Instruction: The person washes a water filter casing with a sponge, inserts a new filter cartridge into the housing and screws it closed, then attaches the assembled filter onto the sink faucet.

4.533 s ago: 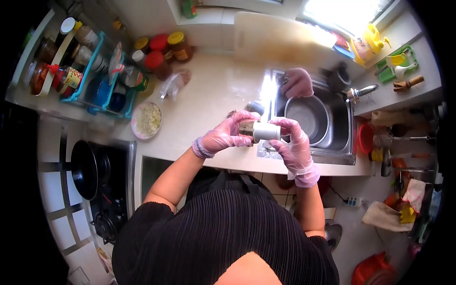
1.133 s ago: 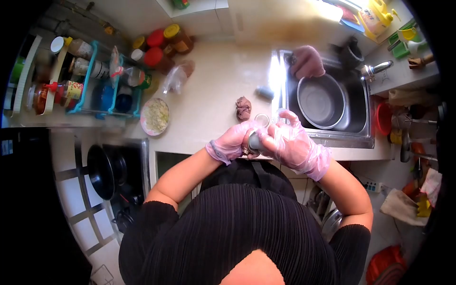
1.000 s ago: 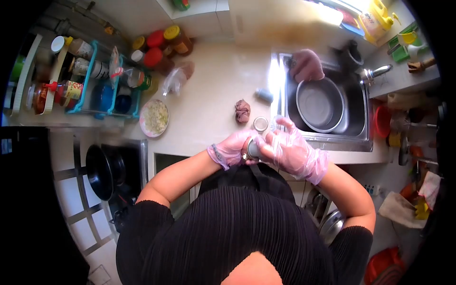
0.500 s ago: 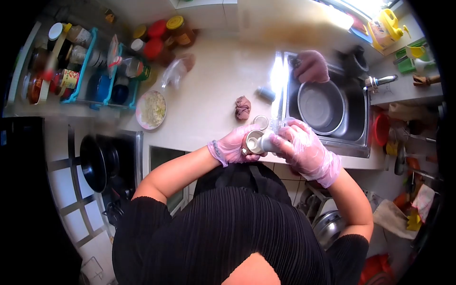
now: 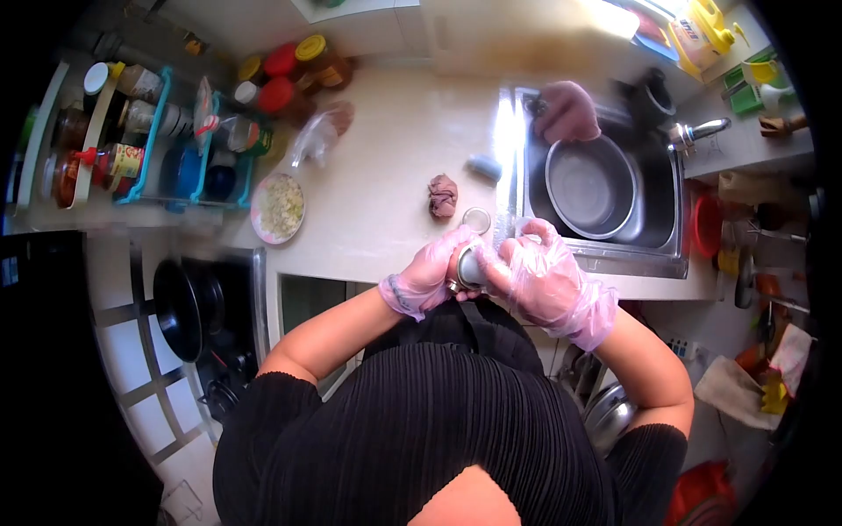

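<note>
Both my hands wear thin clear plastic gloves. My left hand (image 5: 430, 273) is wrapped round a small round jar (image 5: 460, 268) with a metal clasp, its mouth tilted toward my right hand. In my right hand (image 5: 554, 285) is a pale grey-white cylindrical object (image 5: 475, 266), its end at or inside the jar's mouth; the fingers hide the rest, so I cannot tell its kind. A clear round lid or ring (image 5: 476, 219) is just beyond my left fingers. Farther off on the counter lie a crumpled brownish-pink cloth (image 5: 443, 196) and a grey-blue cylinder (image 5: 484, 167).
At right, a sink (image 5: 676, 245) holds a metal basin (image 5: 589, 188), with a pink cloth (image 5: 568, 112) over its edge. Left on the counter (image 5: 368, 131) are a plate of pale chopped food (image 5: 281, 209), a plastic bag (image 5: 317, 140) and a bottle rack (image 5: 145, 136). A black pan (image 5: 177, 311) hangs lower left.
My right hand has moved left toward my left hand, bringing the pale cylinder deeper over the jar's mouth. The jar now tilts more toward my right hand.
</note>
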A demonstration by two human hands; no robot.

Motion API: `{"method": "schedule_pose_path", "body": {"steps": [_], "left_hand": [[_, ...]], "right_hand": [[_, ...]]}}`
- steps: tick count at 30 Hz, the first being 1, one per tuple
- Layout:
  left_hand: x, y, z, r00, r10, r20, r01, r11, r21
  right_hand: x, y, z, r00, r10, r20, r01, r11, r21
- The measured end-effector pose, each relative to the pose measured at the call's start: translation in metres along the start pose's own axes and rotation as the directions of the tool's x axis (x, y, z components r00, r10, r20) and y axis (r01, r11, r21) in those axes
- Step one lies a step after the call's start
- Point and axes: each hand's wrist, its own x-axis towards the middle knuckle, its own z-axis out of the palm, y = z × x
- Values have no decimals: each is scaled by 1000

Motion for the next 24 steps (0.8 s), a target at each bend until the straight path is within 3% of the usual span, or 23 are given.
{"method": "schedule_pose_path", "body": {"steps": [6,11,15,17,20,21,23,24], "left_hand": [[-5,-15,12,961,233,-148,-206,962,180],[-11,-15,9,962,219,-165,-194,968,158],[-14,-13,-10,985,127,-113,-91,955,282],[-12,-16,-20,990,117,-76,-90,953,288],[-8,-20,-72,996,56,-70,-32,951,308],[-9,-13,-88,946,68,-316,32,953,301],[-3,-12,-147,928,297,-224,-148,846,512],[-3,-4,-146,863,395,-316,-79,723,686]], "right_hand": [[-9,-4,11,999,41,3,-41,999,-11],[-17,-10,23,996,86,-17,-86,996,26],[-20,-13,36,996,80,-35,-77,994,79],[-18,-15,40,984,169,-55,-159,976,146],[-29,0,38,985,151,-82,-139,980,140],[-35,9,34,985,145,-99,-131,983,132],[-44,34,22,896,412,-164,-318,855,411],[-42,38,22,766,643,-6,-415,502,759]]}}
